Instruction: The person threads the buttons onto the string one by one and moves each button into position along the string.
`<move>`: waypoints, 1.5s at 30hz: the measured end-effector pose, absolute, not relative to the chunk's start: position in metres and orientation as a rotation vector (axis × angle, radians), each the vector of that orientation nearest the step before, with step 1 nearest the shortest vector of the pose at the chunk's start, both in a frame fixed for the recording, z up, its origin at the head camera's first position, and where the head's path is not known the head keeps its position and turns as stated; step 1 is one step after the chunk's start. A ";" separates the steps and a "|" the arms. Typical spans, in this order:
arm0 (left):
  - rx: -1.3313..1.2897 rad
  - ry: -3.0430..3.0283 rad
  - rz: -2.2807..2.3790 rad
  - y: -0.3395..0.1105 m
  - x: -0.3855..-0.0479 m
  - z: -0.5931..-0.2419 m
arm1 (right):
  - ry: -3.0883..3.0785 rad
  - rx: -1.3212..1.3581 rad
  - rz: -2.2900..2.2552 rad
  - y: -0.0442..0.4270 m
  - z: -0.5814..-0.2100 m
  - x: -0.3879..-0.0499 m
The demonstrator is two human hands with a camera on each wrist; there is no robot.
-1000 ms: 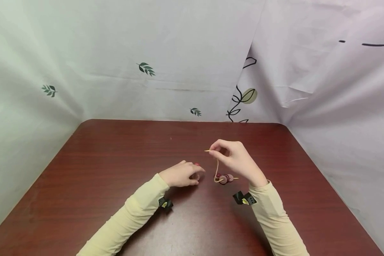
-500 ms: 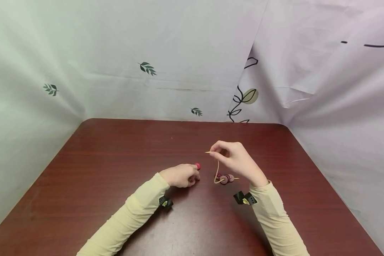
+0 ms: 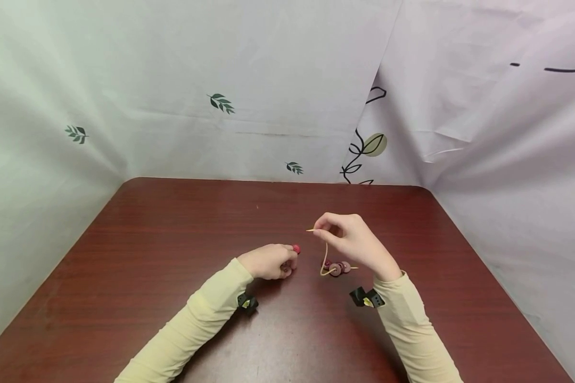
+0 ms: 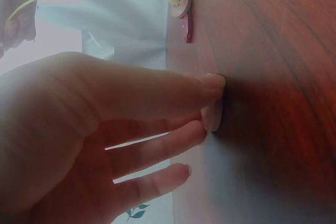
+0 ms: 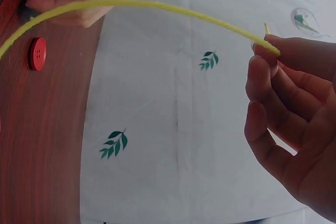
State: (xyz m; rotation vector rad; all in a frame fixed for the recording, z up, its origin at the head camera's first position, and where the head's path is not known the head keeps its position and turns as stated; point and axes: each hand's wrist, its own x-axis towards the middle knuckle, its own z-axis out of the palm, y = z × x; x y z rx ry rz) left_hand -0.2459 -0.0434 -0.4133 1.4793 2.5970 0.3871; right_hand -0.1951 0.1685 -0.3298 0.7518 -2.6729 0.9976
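My left hand (image 3: pixel 270 261) is low over the table, its thumb and fingers pinching a pale pinkish button (image 4: pixel 212 115) at the tabletop. Fingers cover much of this button in the head view. Just beyond the fingertips lies a red button (image 3: pixel 296 249), showing several holes in the right wrist view. Raised above the table, my right hand (image 3: pixel 347 238) pinches a yellow string (image 5: pixel 157 6) close to its end, and a short tip sticks out past the fingers. The string hangs down to a small cluster of pinkish and dark red buttons (image 3: pixel 335 269), where it passes through a pale one.
Everything lies on a reddish-brown wooden table (image 3: pixel 182 223). A white cloth (image 3: pixel 172 64) with leaf prints hangs behind it and along both sides. The string's other end (image 3: pixel 354 267) pokes out to the right of the button cluster.
My left fingers have drawn back from over the red button, uncovering it, and closed on the pale button. My right hand has sunk very slightly, still with the string.
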 end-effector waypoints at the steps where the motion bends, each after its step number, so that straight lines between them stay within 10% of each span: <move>1: 1.480 2.609 0.383 -0.044 -0.246 -0.414 | -2.673 0.758 0.999 0.169 -0.330 -0.195; 45: 1.651 2.623 1.060 -0.057 -0.244 -0.372 | -2.693 0.816 0.909 0.168 -0.335 -0.199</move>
